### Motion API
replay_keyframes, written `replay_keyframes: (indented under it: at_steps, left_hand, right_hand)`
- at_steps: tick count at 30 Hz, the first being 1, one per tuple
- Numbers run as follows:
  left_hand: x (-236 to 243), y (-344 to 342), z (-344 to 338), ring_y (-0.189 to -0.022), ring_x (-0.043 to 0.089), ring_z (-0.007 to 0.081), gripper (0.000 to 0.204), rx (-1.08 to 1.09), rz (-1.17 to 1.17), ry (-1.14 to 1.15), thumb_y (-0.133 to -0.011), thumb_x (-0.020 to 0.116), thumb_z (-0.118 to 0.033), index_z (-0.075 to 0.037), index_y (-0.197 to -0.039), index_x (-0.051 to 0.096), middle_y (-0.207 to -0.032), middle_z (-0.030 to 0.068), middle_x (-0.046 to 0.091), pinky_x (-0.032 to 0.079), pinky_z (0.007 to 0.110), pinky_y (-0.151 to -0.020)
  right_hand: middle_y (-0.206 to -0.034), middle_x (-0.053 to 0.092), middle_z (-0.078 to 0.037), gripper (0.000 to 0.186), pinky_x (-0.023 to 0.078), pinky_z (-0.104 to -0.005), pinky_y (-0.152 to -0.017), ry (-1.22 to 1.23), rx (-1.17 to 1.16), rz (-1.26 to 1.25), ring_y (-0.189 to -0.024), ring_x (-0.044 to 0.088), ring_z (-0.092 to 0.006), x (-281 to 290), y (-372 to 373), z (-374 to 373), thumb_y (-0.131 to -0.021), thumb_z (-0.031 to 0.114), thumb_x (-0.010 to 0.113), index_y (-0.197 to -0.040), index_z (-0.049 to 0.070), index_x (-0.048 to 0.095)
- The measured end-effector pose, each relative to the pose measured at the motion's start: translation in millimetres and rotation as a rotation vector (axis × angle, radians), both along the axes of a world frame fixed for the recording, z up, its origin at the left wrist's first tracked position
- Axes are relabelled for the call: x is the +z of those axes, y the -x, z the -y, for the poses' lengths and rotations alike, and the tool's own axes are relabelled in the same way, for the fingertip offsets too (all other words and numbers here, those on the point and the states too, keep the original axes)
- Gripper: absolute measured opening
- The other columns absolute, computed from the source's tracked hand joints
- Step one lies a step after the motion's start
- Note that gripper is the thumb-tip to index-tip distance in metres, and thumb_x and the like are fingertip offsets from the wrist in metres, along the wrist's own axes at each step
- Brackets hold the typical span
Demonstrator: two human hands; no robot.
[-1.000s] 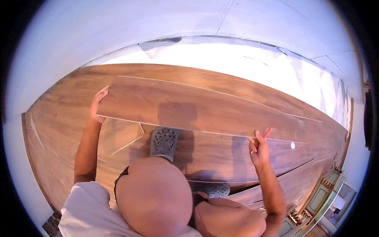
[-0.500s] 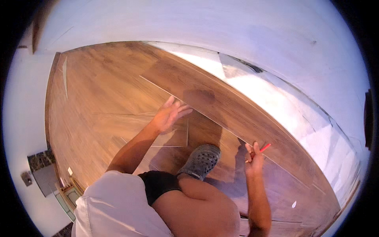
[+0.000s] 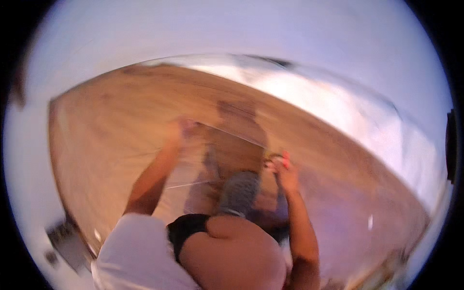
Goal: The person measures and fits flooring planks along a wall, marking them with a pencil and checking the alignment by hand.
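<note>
A long brown wood-look plank (image 3: 232, 121) lies or is held low over the floor, its pale edge running diagonally between my hands; the blur hides whether it rests. My left hand (image 3: 181, 128) is at the plank's near edge, left of centre, its fingers smeared by motion. My right hand (image 3: 282, 171) is closed on a red pencil (image 3: 286, 157), by the same edge farther right; whether it also grips the plank is unclear. My grey perforated clog (image 3: 237, 188) stands between and below my hands.
Brown laminate flooring (image 3: 96, 145) spreads around me, with a bright white strip of covering (image 3: 309, 99) along the far side. White walls (image 3: 217, 29) curve around. A dark-topped grey block (image 3: 67, 244) sits at the lower left, and a dark object (image 3: 450, 145) is at the right rim.
The view has swung round and is now blurred. My left hand has moved from the plank's left end toward the middle of the picture; my right hand, still with the pencil, has moved left and up.
</note>
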State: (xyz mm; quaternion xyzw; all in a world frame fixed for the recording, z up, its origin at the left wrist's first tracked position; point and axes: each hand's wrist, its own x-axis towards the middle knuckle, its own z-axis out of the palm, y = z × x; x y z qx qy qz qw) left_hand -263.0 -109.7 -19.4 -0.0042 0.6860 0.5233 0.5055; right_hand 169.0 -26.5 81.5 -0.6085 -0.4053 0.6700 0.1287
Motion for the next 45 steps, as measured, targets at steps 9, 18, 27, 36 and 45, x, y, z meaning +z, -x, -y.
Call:
replay_keyframes:
  at_steps: [9, 18, 27, 36, 45]
  left_hand:
    - [34.0, 29.8, -0.4, -0.083, 0.058, 0.0131, 0.02, 0.149, -0.133, -0.069, -0.093, 0.071, -0.023, -0.008, -0.106, 0.067, -0.089, 0.0003, 0.061, 0.048, 0.028, -0.077]
    - [60.2, 46.6, -2.7, -0.078, 0.059, 0.0099, 0.02, 0.056, -0.16, -0.052, -0.095, 0.069, -0.019, -0.005, -0.109, 0.067, -0.084, -0.0024, 0.061, 0.046, 0.023, -0.069]
    - [20.8, 16.3, 5.9, -0.077, 0.058, 0.0124, 0.018, 0.057, -0.088, -0.039, -0.097, 0.066, -0.018, -0.006, -0.11, 0.066, -0.085, -0.0014, 0.062, 0.048, 0.028, -0.067]
    - [-7.2, 39.3, 16.0, -0.078, 0.07, 0.0288, 0.03, 0.028, -0.1, 0.11, -0.1, 0.051, -0.023, 0.003, -0.113, 0.06, -0.093, 0.0182, 0.07, 0.058, 0.039, -0.067]
    - [4.1, 54.4, 28.1, -0.056, 0.064, 0.0224, 0.015, 0.216, -0.096, 0.158, -0.097, 0.062, -0.013, 0.001, -0.094, 0.063, -0.074, 0.0127, 0.066, 0.046, 0.031, -0.042]
  right_hand:
    - [-0.123, 0.059, -0.017, 0.044, 0.058, -0.0416, -0.079, -0.971, 0.752, 1.023, -0.118, 0.056, -0.0333, -16.8, -185.7, -6.2, -0.087, 0.031, 0.068, -0.12, 0.004, 0.059]
    - [-0.121, 0.055, -0.015, 0.05, 0.059, -0.0399, -0.08, -0.838, 0.639, 0.975, -0.113, 0.057, -0.0332, -20.9, -174.8, -5.5, -0.092, 0.04, 0.063, -0.122, 0.0, 0.058]
    - [-0.113, 0.061, -0.011, 0.032, 0.058, -0.0394, -0.074, -0.768, 0.799, 0.974, -0.103, 0.061, -0.0301, -5.1, -235.8, 60.6, -0.088, 0.031, 0.067, -0.109, 0.007, 0.065]
    - [-0.1, 0.067, -0.016, 0.023, 0.051, -0.0502, -0.084, -0.853, 0.425, 0.907, -0.097, 0.064, -0.0392, -22.2, -284.0, -5.1, -0.086, 0.015, 0.069, -0.107, 0.006, 0.069]
    - [-0.136, 0.057, -0.017, 0.041, 0.046, -0.0419, -0.103, -1.022, 0.562, 1.03, -0.126, 0.054, -0.0347, -20.2, -180.8, -162.2, -0.092, 0.019, 0.067, -0.129, 0.005, 0.06]
